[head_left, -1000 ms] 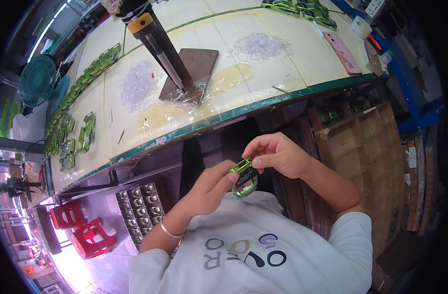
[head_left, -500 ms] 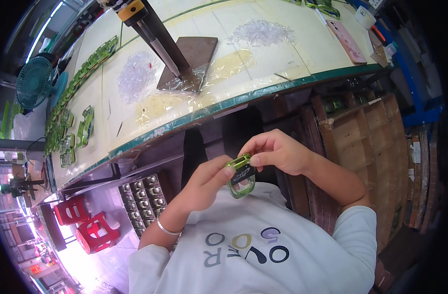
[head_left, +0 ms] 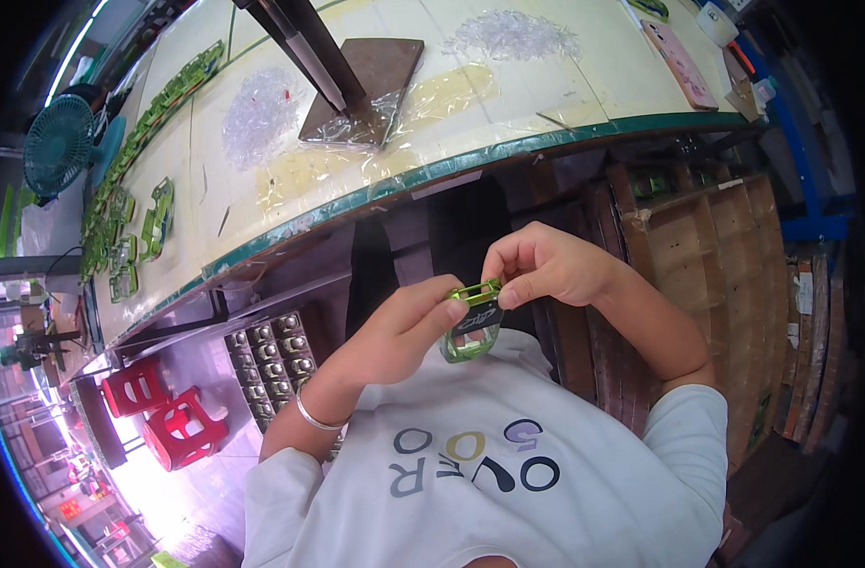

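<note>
A small green frame (head_left: 472, 320) with a dark centre is held close to the chest, just above the white shirt (head_left: 489, 464) with coloured lettering. Its long axis runs from its upper end, pinched at the far right, down and slightly left toward the body. The upper end is gripped by the closed fingertips of the right hand (head_left: 544, 265); the lower left side is clasped by the fingers of the left hand (head_left: 404, 327), on whose wrist a thin bracelet (head_left: 317, 417) is worn.

Beyond the hands, a pale workbench (head_left: 262, 180) edged in green is seen. On it lie a brown square plate (head_left: 364, 87), two heaps of clear plastic bits (head_left: 258, 114), and a row of green frames (head_left: 120, 227) along the far left. A flat pink oblong (head_left: 680, 64) lies at the far right. Red stools (head_left: 163, 417) stand at the near left.

Compared with the earlier frames, the frame and both hands are held in the same pose.
</note>
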